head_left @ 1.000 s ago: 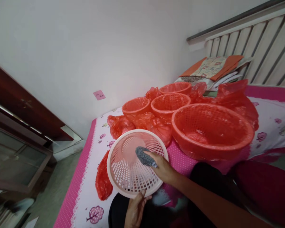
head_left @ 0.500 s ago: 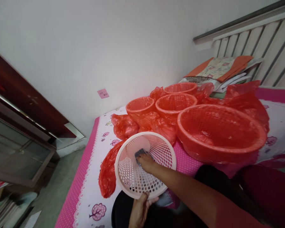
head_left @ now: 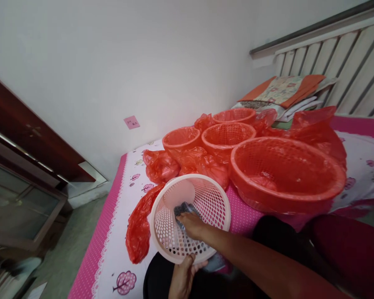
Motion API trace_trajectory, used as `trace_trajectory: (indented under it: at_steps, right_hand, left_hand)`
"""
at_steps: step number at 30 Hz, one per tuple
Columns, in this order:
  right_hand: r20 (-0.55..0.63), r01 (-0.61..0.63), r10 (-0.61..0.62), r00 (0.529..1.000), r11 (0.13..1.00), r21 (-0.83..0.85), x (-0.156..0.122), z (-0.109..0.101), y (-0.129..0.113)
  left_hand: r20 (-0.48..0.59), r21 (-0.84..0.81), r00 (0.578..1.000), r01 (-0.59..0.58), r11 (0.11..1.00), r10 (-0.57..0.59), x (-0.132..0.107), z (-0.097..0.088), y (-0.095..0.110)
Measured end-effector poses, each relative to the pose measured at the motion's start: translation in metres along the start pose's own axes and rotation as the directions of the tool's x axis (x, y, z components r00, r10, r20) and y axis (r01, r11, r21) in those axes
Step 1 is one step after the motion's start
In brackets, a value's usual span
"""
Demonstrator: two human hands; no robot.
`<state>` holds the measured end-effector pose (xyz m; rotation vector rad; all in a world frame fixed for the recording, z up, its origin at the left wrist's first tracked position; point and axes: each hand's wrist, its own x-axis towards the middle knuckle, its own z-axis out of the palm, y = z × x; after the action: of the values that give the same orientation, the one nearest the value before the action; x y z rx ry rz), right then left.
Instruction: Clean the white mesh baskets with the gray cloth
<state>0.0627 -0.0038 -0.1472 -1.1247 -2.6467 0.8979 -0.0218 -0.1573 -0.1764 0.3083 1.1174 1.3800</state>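
A pale pink plastic basket (head_left: pixel 210 195) with a perforated wall rests tilted toward me over my lap at the bed's edge. My left hand (head_left: pixel 187 270) grips its near rim, thumb on top and fingers beneath. Inside the basket, my right hand (head_left: pixel 191 224) is closed on a dark grey cloth (head_left: pixel 182 209) and presses it against the inner wall near the bottom. Part of the cloth is hidden under that hand. A crumpled red plastic bag (head_left: pixel 139 236) lies just left of the basket.
Several baskets wrapped in red plastic stand behind and right, the largest red basket (head_left: pixel 286 166) nearest. More red bags (head_left: pixel 160 166) lie among them on the patterned bedsheet (head_left: pixel 109 265). Folded bedding (head_left: pixel 283 91) is stacked by the radiator (head_left: pixel 339 62). A wall rises behind.
My right hand has shifted slightly with the cloth inside the basket, and more of the cloth shows. My left hand keeps its hold on the rim. The view has turned a little.
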Motion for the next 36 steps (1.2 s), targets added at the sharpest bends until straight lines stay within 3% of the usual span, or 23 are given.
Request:
trace_trajectory:
  at_steps: [11,17,23,26,31,36]
  right_hand:
    - [-0.029,0.108,-0.106,0.994,0.988,0.113,-0.06,0.012,-0.014]
    - [-0.018,0.259,-0.262,0.965,0.941,0.217,-0.096,0.017,0.012]
    - [-0.012,0.301,-0.302,0.953,0.948,0.106,-0.124,0.002,0.036]
    - [-0.064,0.283,-0.281,0.957,0.959,0.015,-0.131,-0.001,0.038]
    - [-0.134,0.33,-0.33,0.934,0.944,-0.021,-0.125,-0.005,0.029]
    - [-0.074,0.324,-0.324,0.943,0.946,-0.006,-0.118,-0.009,0.014]
  left_hand:
    - [0.052,-0.025,0.999,-0.017,1.0,0.018,0.003,-0.001,-0.003]
    - [0.093,-0.076,0.995,-0.03,0.997,0.037,0.014,-0.02,-0.015]
    - [0.06,-0.026,0.998,-0.027,0.999,0.028,0.012,-0.022,-0.012]
    - [0.009,-0.013,0.999,-0.036,0.999,0.036,0.007,-0.012,-0.004]
    - [-0.073,-0.039,0.986,-0.154,0.987,0.151,0.001,0.002,0.007]
    - [0.077,-0.11,0.997,0.015,0.994,-0.007,0.003,0.008,0.005]
